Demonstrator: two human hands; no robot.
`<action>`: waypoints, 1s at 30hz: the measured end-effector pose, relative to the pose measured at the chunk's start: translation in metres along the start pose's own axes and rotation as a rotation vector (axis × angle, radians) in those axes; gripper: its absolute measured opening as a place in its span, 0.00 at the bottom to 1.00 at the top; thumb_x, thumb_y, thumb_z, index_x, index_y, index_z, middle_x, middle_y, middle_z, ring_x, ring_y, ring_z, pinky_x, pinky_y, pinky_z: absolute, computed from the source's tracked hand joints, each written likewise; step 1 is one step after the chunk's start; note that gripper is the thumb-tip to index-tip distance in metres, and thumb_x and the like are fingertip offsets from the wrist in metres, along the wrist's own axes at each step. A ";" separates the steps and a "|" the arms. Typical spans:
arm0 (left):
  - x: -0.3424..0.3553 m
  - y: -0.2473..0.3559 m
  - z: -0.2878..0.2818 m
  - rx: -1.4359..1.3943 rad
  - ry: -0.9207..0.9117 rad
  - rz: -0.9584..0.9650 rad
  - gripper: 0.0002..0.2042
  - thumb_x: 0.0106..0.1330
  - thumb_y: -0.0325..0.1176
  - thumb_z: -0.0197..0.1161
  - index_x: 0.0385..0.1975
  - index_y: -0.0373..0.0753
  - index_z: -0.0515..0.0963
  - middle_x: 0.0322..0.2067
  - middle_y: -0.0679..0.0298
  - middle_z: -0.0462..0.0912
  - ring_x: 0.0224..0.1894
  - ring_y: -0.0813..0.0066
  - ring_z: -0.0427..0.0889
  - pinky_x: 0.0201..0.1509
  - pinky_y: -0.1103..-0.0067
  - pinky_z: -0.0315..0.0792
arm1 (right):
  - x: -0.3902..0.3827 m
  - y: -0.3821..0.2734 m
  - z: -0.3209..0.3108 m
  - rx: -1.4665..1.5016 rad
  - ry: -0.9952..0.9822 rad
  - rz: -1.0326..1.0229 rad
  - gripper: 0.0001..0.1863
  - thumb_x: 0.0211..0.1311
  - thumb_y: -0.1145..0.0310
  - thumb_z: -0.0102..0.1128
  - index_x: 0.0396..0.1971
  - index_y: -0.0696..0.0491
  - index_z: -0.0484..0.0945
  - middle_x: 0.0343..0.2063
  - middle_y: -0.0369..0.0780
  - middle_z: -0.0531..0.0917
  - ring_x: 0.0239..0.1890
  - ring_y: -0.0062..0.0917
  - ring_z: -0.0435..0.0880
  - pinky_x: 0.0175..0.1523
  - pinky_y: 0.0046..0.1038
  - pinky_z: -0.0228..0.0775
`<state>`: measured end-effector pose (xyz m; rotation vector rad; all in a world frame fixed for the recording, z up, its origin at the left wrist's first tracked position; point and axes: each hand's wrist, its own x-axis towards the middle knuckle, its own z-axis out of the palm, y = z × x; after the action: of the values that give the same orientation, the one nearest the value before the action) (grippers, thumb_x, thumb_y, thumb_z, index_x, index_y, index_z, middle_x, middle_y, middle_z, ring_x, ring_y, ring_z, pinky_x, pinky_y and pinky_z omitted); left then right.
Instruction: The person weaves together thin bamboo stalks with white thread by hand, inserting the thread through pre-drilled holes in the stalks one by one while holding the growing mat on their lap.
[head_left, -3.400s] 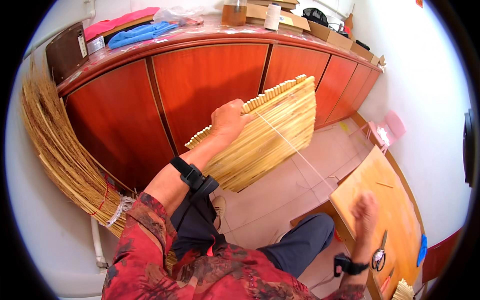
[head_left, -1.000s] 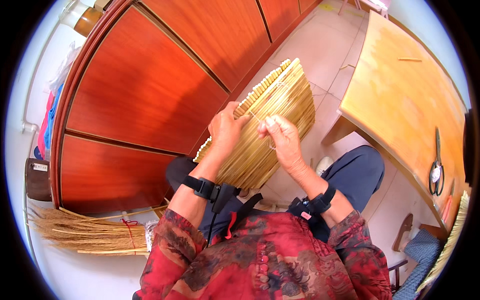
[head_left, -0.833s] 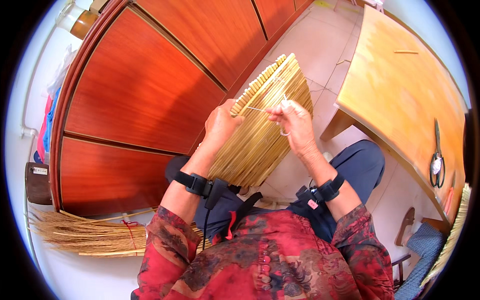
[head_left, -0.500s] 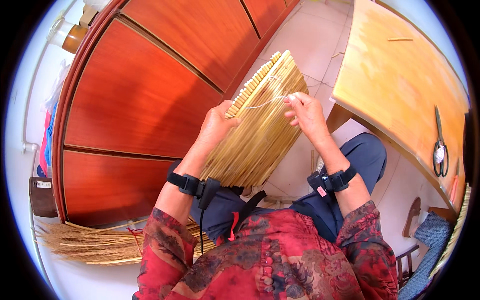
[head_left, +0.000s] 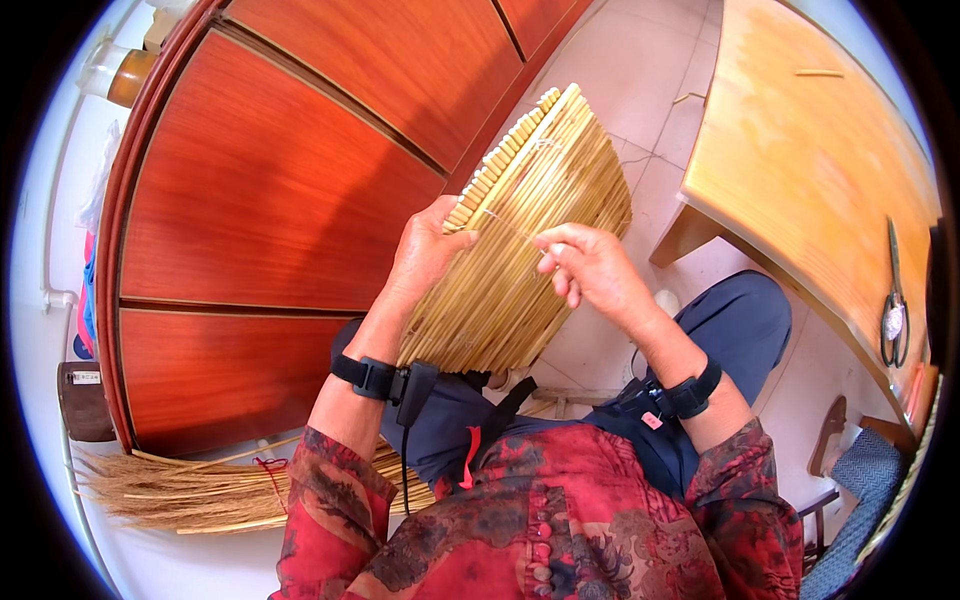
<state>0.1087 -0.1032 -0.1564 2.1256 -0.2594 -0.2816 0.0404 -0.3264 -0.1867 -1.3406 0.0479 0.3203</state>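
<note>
A mat of straw-coloured stalks, pale rounded ends along its upper left edge, stands tilted above my lap. My left hand is closed round that edge, thumb on the near face. Over the right part of the mat, my right hand pinches a thin white thread between thumb and forefinger, the other fingers loosely curled. The thread runs up leftward to the edge just beside my left thumb; a small knot of white thread shows higher up.
Red wooden cabinets line the left. A light wooden table on the right bears scissors and a short stick. A bundle of bristly stalks lies at lower left, a blue patterned cloth at lower right.
Since the oldest frame the view has turned and my right hand has come from beside the table onto the mat. In the last half second it has moved down and leftward with the thread.
</note>
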 end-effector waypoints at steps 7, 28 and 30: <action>-0.001 -0.001 -0.002 0.102 0.034 0.020 0.15 0.55 0.26 0.64 0.43 0.35 0.77 0.31 0.58 0.83 0.34 0.75 0.81 0.42 0.77 0.73 | 0.019 -0.002 0.028 -0.330 0.000 -0.225 0.10 0.68 0.69 0.50 0.41 0.56 0.78 0.27 0.40 0.80 0.19 0.24 0.77 0.24 0.25 0.71; -0.015 0.000 0.001 0.183 0.125 0.047 0.16 0.57 0.22 0.64 0.47 0.34 0.76 0.35 0.63 0.84 0.37 0.82 0.78 0.44 0.79 0.73 | 0.034 0.001 0.032 -0.511 0.126 -0.418 0.07 0.61 0.71 0.57 0.34 0.58 0.79 0.30 0.45 0.82 0.36 0.37 0.81 0.41 0.32 0.72; -0.018 0.015 0.004 0.203 0.094 0.036 0.16 0.57 0.23 0.63 0.47 0.34 0.75 0.35 0.59 0.84 0.38 0.77 0.80 0.45 0.78 0.73 | 0.028 0.000 0.019 -0.491 0.149 -0.441 0.07 0.61 0.72 0.56 0.34 0.59 0.79 0.30 0.44 0.82 0.35 0.34 0.82 0.41 0.30 0.72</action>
<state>0.0893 -0.1086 -0.1441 2.3251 -0.2811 -0.1383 0.0644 -0.3024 -0.1881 -1.8121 -0.2128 -0.1559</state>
